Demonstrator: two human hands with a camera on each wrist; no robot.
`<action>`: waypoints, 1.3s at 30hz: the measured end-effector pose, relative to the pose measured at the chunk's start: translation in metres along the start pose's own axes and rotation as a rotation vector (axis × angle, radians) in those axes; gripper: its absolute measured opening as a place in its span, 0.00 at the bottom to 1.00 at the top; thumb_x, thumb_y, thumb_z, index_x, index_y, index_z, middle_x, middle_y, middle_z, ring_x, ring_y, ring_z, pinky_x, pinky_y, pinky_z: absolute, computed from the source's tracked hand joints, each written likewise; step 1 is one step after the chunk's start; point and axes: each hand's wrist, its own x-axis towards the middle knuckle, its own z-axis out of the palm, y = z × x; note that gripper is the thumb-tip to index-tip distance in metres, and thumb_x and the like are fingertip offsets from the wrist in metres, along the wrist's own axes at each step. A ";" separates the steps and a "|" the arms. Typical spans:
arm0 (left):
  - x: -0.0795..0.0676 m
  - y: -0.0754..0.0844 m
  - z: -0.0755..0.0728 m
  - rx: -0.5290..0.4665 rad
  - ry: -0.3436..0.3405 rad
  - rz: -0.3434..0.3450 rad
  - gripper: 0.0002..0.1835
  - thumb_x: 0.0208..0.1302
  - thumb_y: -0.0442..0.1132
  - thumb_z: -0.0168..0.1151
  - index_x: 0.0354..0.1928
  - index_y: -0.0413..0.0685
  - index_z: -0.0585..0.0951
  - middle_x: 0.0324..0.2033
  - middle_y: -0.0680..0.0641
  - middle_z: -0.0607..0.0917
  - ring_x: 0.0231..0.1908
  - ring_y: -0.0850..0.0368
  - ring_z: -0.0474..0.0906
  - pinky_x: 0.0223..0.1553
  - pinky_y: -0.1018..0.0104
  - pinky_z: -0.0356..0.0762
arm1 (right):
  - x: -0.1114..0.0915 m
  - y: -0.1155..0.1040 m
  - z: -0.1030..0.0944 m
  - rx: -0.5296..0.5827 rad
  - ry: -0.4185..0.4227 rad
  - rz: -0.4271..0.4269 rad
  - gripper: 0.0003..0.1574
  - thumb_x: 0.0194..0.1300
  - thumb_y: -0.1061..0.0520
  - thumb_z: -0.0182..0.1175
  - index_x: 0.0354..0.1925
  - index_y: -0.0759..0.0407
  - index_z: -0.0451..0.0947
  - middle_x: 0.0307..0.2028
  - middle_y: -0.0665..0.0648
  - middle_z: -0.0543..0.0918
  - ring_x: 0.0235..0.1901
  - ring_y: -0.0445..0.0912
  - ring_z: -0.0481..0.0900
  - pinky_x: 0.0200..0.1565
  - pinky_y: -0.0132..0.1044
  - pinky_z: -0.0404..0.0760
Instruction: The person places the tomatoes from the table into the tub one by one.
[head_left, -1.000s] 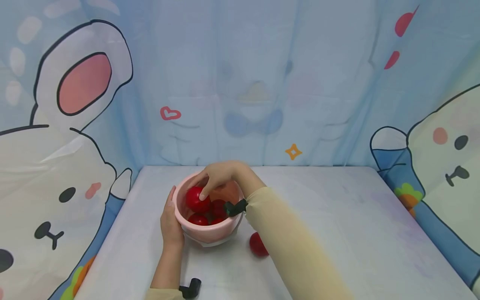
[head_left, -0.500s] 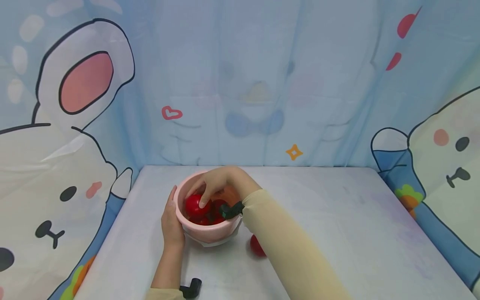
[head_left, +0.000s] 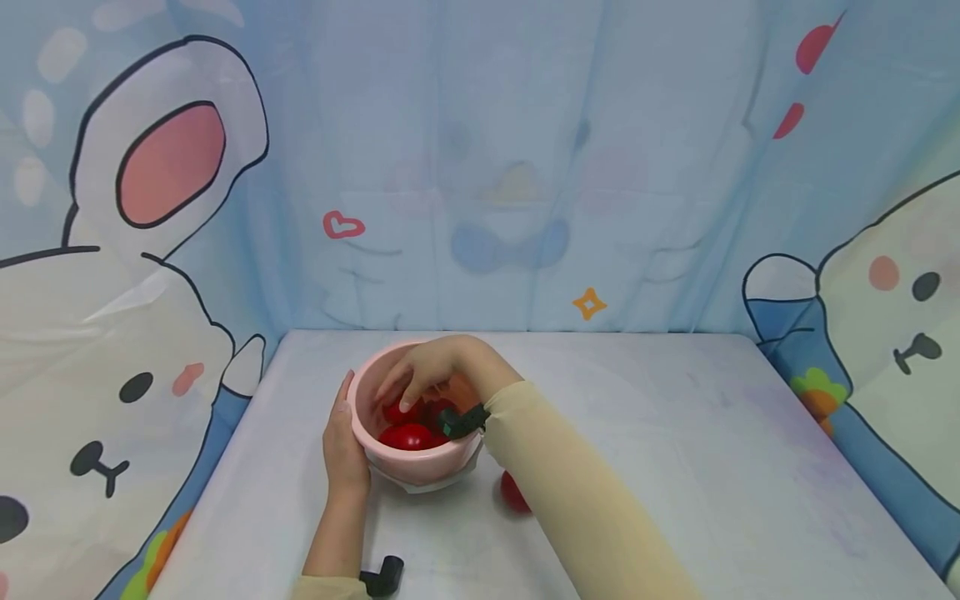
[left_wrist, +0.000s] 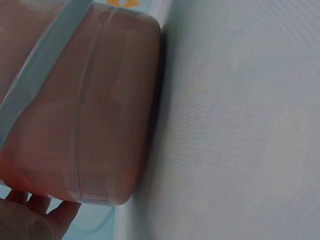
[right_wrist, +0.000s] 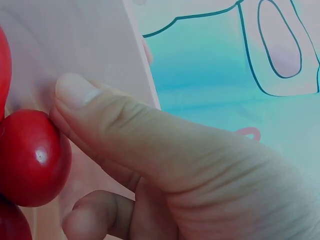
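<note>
A pink bucket (head_left: 420, 468) with a pale handle (left_wrist: 42, 60) hanging down stands on the table. My left hand (head_left: 345, 454) rests along its left side, fingers fairly straight against the wall. Inside lie several glossy red round fruits, which look like tomatoes; one red fruit (head_left: 407, 437) is near the front. My right hand (head_left: 427, 367) reaches in over the rim, its fingers loose around nothing. In the right wrist view the thumb's tip is right beside a red fruit (right_wrist: 35, 160), perhaps touching it. My right wrist hides part of the contents.
Another red fruit (head_left: 513, 493) lies on the white table (head_left: 637, 417), partly behind my right sleeve (head_left: 577, 492). A blue curtain (head_left: 510, 167) with cartoon animals hangs behind and on both sides.
My right hand has lowered the red fruit it held into the bucket and let it go. It now sits lower among the others. My left hand has stayed on the bucket.
</note>
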 end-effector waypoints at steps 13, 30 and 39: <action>-0.001 0.001 0.003 -0.016 -0.017 -0.011 0.24 0.73 0.67 0.32 0.69 0.88 0.62 0.70 0.70 0.66 0.73 0.64 0.58 0.74 0.48 0.60 | -0.016 -0.001 -0.002 -0.011 0.098 -0.004 0.22 0.66 0.41 0.62 0.58 0.28 0.78 0.47 0.50 0.82 0.32 0.48 0.76 0.34 0.41 0.80; -0.002 0.001 0.004 -0.018 -0.008 -0.018 0.24 0.74 0.67 0.31 0.68 0.88 0.63 0.69 0.71 0.67 0.73 0.65 0.58 0.74 0.50 0.60 | -0.109 0.019 -0.015 0.022 0.319 -0.135 0.25 0.72 0.41 0.54 0.63 0.43 0.76 0.57 0.51 0.82 0.18 0.47 0.72 0.22 0.38 0.76; -0.002 0.004 0.001 0.004 0.007 -0.012 0.23 0.73 0.68 0.34 0.67 0.90 0.63 0.69 0.73 0.67 0.73 0.65 0.59 0.73 0.49 0.61 | -0.176 0.065 0.016 0.053 0.450 0.020 0.17 0.70 0.39 0.57 0.56 0.26 0.78 0.55 0.39 0.81 0.23 0.56 0.76 0.27 0.41 0.80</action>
